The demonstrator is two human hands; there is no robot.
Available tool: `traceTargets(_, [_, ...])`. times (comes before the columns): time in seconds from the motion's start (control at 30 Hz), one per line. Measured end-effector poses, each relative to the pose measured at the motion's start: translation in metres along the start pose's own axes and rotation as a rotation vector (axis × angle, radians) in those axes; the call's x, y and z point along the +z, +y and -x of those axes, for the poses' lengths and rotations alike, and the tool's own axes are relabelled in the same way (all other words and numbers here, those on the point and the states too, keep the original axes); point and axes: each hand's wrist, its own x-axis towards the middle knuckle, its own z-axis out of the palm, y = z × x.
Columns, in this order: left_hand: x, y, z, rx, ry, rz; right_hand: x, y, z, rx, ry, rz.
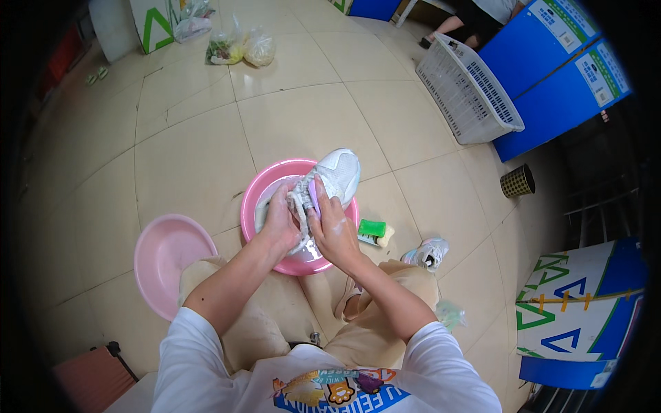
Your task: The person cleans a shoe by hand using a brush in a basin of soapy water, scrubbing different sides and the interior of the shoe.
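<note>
A wet white sneaker [340, 172] is held over a pink basin [249, 196] of soapy water between my knees. My left hand [278, 221] grips the sneaker around its ankle opening, where the loose white laces [301, 219] hang down. My right hand [334, 233] is closed on a lilac brush [315, 195], pressed against the lace area of the sneaker. The brush's bristles are hidden. Suds whiten the back of my right hand. Something pale lies in the water at the basin's left side; I cannot make out what it is.
Right of the basin are a green soap bar [372, 228] and another sneaker [428, 253]. A lighter pink basin [173, 224] stands at left. Farther off are plastic bags [241, 49], a white crate [471, 96], a patterned bin [518, 181], blue boxes [551, 76] and a seated person [475, 20].
</note>
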Motion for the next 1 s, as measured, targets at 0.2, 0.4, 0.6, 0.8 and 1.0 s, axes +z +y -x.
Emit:
traceTargets(0.2, [-0.002,-0.003,0.004,0.027,-0.021,-0.020,-0.001,-0.006,0.006,0.080,-0.106,-0.015])
traceTargets(0.4, [-0.008,0.008,-0.015,0.042,-0.072,0.029,0.009,0.001,0.003,-0.102,0.034,0.036])
traceTargets(0.6, [0.005,0.008,-0.006,-0.018,-0.117,0.065,-0.013,0.033,-0.032,0.042,0.209,0.317])
traceTargets(0.8, [0.000,0.009,-0.001,0.015,-0.128,0.013,-0.005,0.024,-0.020,-0.173,0.134,0.462])
traceTargets(1.0, [0.004,0.009,0.001,0.009,-0.125,0.048,-0.002,0.018,-0.007,-0.193,0.130,0.391])
